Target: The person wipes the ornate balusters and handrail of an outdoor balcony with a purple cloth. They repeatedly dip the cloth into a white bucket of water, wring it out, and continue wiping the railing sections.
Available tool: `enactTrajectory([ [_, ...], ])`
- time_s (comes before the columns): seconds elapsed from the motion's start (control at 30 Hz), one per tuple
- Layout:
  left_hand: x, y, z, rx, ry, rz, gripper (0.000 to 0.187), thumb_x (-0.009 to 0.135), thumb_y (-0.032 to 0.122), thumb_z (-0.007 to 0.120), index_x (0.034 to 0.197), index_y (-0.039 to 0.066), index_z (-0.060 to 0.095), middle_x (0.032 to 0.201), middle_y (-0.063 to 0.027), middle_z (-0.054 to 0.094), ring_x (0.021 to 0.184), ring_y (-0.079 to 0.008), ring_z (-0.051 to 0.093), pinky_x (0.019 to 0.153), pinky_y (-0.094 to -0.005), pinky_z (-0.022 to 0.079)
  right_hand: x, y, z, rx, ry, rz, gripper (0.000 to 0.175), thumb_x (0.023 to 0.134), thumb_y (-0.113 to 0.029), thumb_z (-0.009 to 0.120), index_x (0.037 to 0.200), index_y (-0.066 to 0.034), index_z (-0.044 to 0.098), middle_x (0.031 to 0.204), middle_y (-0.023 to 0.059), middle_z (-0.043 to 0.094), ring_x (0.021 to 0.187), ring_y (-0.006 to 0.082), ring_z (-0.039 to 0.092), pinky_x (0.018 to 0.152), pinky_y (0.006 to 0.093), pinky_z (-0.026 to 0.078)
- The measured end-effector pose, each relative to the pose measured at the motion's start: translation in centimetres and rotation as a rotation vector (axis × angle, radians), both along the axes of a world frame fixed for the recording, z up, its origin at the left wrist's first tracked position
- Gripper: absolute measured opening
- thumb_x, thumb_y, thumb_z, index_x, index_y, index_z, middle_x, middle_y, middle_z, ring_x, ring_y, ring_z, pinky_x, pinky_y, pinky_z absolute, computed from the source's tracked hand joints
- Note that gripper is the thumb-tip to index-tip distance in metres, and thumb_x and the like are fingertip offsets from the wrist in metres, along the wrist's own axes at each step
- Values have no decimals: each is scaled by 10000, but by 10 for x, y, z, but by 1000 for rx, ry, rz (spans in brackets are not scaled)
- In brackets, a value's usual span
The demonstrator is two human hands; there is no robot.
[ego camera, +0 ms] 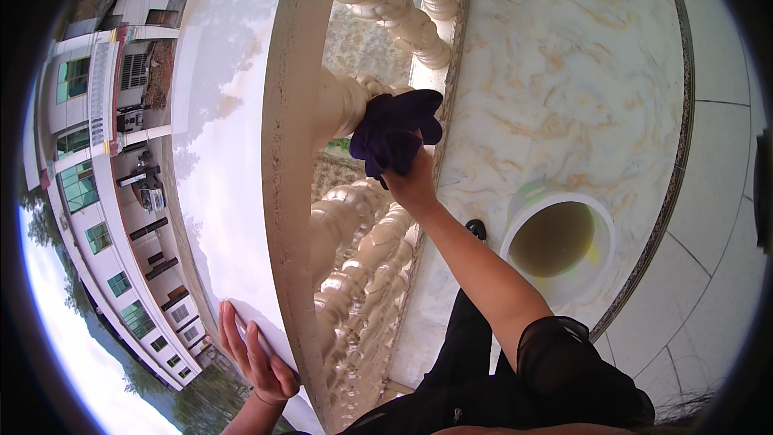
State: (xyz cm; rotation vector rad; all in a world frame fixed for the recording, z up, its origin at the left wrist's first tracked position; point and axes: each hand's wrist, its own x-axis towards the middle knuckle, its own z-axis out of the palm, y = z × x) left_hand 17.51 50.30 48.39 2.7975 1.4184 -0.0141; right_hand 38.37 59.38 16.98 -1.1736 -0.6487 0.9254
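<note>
A dark purple cloth (389, 130) is bunched in my right hand (413, 184). It presses against a cream, glossy turned baluster (345, 103) under the handrail, and hides part of that baluster. My left hand (256, 353) rests on the shiny white top of the handrail (226, 193), fingers somewhat apart and holding nothing. To the right of my right forearm, a white plastic bucket (604, 217) stands on the floor with murky brownish water (552, 238) in it.
More balusters (356, 248) line the balustrade on both sides of the cloth. Marble-patterned floor tiles (567, 72) end at a dark speckled border strip (688, 72), with plain pale tiles beyond. My black shoe (476, 229) is near the bucket. Outside stands a white building (109, 205) with green windows.
</note>
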Motion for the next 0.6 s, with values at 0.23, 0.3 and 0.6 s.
enactTrajectory([
  [0.23, -2, -1, 1, -2, -2, 16, 548, 923, 242, 353, 1408, 0, 428, 1437, -390, 368, 1308, -565, 387, 1076, -646, 293, 7, 33, 61, 90, -219, -191, 401, 654, -33, 751, 1043, -56, 654, 1156, 138, 637, 1086, 378, 545, 970, 453, 429],
  [0.3, -1, 0, 0, -1, -7, 16, 546, 920, 238, 356, 1404, -1, 433, 1439, -386, 370, 1310, -563, 387, 1077, -645, 293, -2, 33, 64, 91, -428, -230, 391, 630, -27, 749, 1011, -69, 671, 1162, 122, 638, 1098, 379, 520, 965, 461, 423],
  [0.6, 3, 3, -2, 25, -26, -8, 525, 926, 198, 371, 1377, -58, 455, 1443, -369, 392, 1336, -526, 389, 1122, -584, 274, -22, -41, 39, -135, 150, 158, 301, 803, -132, 742, 1082, -47, 668, 1002, 64, 688, 899, 183, 619, 785, 300, 503],
])
